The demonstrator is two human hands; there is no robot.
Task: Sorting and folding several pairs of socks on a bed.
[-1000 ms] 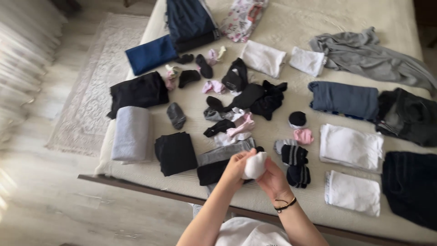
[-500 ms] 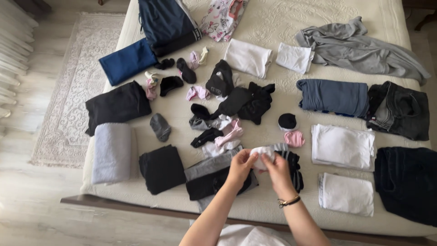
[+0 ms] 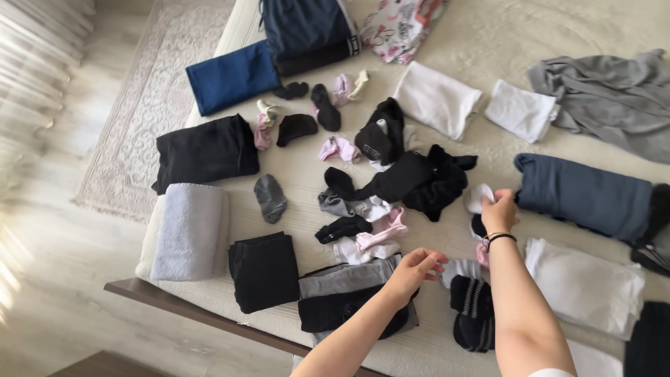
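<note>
A second ago both my hands were bunched together over the near edge of the bed (image 3: 447, 52), working the white rolled sock ball (image 3: 479, 197) between them; now they have parted. My right hand (image 3: 500, 211) has carried the ball away from me and out to the right, and its grip is closed around the near side of it, with the white bundle showing just past my fingertips, on or barely above the cover; I cannot tell which. My left hand (image 3: 417, 265) has let go and hangs open and empty, fingers spread toward the right, above the folded grey and black garments (image 3: 349, 297) at the near edge. I judge the rolling finished and the ball being set among the done pairs: a black sock ball (image 3: 477, 227) sits just under my right wrist, a pink one (image 3: 481, 253) peeks out beside it, and striped black socks (image 3: 472, 307) lie nearer to me. The white ball is a squat lump with little long axis to speak of; what length it has runs roughly away from me, and any open cuff end is hidden in my grip. The loose unsorted socks (image 3: 363, 213) lie to the left of both hands.
</note>
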